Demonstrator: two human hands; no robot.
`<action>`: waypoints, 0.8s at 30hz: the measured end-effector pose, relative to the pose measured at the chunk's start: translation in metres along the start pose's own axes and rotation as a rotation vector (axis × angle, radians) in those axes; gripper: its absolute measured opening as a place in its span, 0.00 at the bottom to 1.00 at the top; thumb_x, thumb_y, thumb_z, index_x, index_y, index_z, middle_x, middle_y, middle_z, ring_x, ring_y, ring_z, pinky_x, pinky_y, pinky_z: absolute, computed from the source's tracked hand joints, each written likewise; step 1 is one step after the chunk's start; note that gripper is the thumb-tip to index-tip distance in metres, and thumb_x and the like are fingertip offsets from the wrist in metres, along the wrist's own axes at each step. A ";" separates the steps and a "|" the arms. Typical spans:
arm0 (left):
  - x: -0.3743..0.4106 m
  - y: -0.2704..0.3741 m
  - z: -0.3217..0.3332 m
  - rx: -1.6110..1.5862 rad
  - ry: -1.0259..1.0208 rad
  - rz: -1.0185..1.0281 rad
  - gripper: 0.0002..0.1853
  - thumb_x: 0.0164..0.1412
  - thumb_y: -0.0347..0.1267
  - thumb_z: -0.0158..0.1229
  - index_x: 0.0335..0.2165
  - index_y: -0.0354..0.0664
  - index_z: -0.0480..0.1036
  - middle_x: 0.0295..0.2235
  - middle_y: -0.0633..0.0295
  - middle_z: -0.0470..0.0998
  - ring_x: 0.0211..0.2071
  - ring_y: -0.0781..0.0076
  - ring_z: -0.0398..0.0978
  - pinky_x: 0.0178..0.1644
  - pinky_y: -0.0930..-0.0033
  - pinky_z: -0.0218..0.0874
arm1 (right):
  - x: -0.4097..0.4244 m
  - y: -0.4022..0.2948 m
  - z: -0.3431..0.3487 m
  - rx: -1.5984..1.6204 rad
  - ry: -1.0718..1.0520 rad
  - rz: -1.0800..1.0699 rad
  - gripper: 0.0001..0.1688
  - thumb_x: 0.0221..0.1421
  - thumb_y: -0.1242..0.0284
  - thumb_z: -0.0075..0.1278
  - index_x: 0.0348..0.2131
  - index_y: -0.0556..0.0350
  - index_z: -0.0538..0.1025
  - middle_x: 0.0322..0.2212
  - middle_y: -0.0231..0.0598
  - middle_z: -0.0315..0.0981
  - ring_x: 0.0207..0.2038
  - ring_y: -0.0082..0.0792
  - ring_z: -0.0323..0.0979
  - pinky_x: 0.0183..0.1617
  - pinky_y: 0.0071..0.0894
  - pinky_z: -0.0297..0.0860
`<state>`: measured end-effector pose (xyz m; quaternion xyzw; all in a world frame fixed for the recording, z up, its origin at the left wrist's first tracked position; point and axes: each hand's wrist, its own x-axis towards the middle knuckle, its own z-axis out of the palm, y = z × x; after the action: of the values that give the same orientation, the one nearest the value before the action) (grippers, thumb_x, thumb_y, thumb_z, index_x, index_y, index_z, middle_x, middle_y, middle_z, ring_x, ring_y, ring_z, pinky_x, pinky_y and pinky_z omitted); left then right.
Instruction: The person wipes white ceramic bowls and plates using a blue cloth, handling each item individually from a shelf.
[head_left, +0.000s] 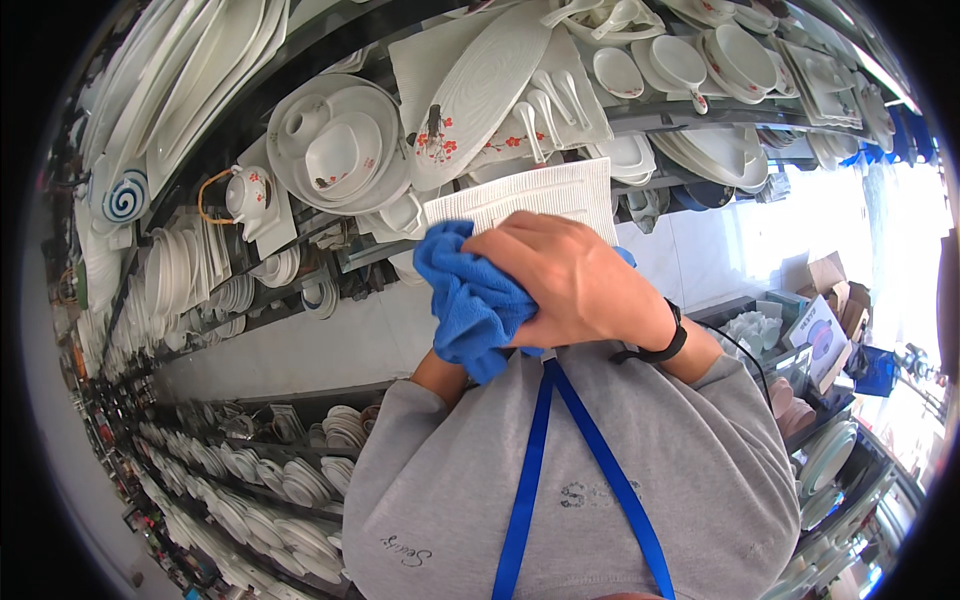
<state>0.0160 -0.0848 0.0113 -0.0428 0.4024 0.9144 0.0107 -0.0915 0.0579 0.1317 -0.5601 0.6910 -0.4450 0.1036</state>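
Note:
My right hand (570, 277), with a black band at the wrist, grips a bunched blue cloth (472, 307). Just beyond its knuckles is a white rectangular ribbed plate (547, 187), partly covered by the hand and cloth. A small bit of blue shows at the plate's right edge. My left forearm (442, 379) runs up behind the cloth, and the left hand is hidden there. Past the plate, a shelf holds a long oval white plate (487, 90) with a red blossom pattern and several white spoons (551, 112).
Stacked round plates (337, 142) and a small teapot (247, 191) with a looped handle stand on the shelf close to the hands. Racks of dishes (300, 480) line the lower left. Cartons (817, 337) and pink bowls (791, 405) are at the right.

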 end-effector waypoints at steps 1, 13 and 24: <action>-0.003 0.001 0.000 0.003 -0.001 -0.007 0.27 0.72 0.47 0.48 0.58 0.39 0.65 0.53 0.56 0.74 0.56 0.64 0.74 0.59 0.60 0.68 | -0.002 0.000 -0.001 0.012 -0.056 0.001 0.35 0.40 0.62 0.67 0.47 0.57 0.73 0.30 0.42 0.77 0.38 0.46 0.77 0.41 0.42 0.73; -0.004 -0.006 0.003 0.004 0.012 0.009 0.27 0.72 0.48 0.48 0.58 0.38 0.65 0.53 0.56 0.75 0.56 0.64 0.74 0.58 0.60 0.68 | 0.010 -0.002 0.006 -0.015 0.165 -0.069 0.33 0.43 0.62 0.67 0.47 0.57 0.74 0.41 0.45 0.79 0.42 0.49 0.77 0.45 0.42 0.76; -0.025 -0.004 0.003 0.007 0.006 -0.019 0.28 0.72 0.48 0.48 0.58 0.38 0.65 0.53 0.56 0.75 0.55 0.64 0.74 0.58 0.60 0.68 | -0.011 -0.008 -0.002 0.101 -0.283 0.062 0.36 0.42 0.60 0.68 0.49 0.53 0.74 0.35 0.44 0.78 0.40 0.48 0.78 0.43 0.43 0.75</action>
<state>0.0409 -0.0794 0.0129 -0.0491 0.4052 0.9127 0.0183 -0.0837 0.0689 0.1346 -0.5898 0.6632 -0.3924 0.2415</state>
